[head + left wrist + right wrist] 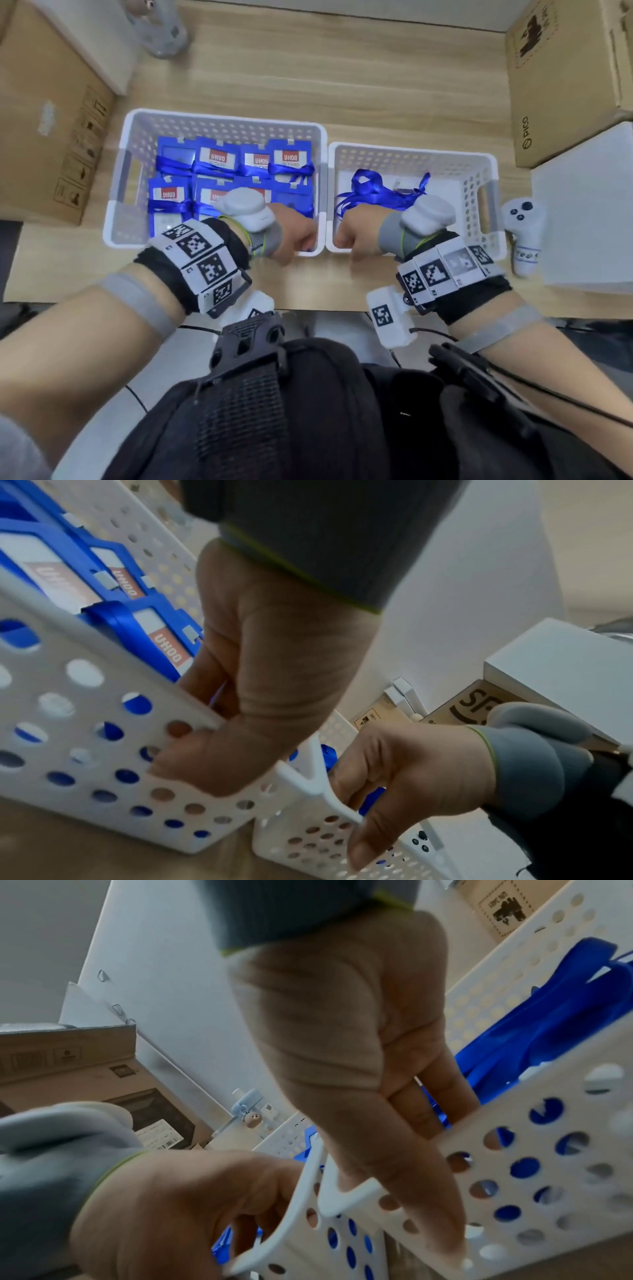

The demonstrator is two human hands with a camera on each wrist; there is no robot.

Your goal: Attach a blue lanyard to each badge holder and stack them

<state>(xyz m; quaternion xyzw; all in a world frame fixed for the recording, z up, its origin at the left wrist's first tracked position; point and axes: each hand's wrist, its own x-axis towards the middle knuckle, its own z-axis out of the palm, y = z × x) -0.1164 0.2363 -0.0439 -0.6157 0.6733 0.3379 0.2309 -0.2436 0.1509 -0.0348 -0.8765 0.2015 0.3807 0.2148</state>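
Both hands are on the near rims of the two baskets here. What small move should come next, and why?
Probably let go and reach the right hand into the right basket for a lanyard. Each hand grips a rim, left hand on the left basket, neither holding a lanyard or a badge holder.

Left hand (294,236) hides the near badge holders (219,195) — labels unreadable.

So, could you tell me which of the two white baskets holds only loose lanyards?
The right-hand basket, gripped by the right hand; the other is full of badge holders.
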